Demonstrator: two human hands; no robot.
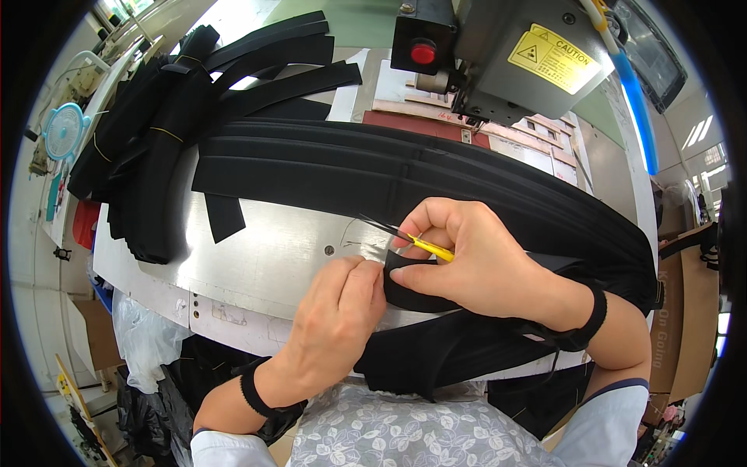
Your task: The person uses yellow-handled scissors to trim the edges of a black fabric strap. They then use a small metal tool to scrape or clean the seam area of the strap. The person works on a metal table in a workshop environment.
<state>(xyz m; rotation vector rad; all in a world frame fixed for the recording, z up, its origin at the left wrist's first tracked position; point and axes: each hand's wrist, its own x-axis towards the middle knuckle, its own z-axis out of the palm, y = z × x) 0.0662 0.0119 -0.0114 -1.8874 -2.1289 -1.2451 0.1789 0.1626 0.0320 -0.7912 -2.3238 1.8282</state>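
My right hand holds small yellow-handled thread snips, their dark blades pointing left over the metal table. Its thumb presses on the end of a black fabric strip, which curls back under the hand. Against that end, my left hand has its fingertips pinched together; whatever lies between them is too small to tell. Long black fabric strips lie side by side beyond both hands. More black fabric hangs over the near edge beneath my right wrist.
Bundles of black strips tied with yellow bands lie at the left of the metal table. A sewing machine head with a red button overhangs the back. A clear plastic bag hangs at the near left; a cardboard box stands at the right.
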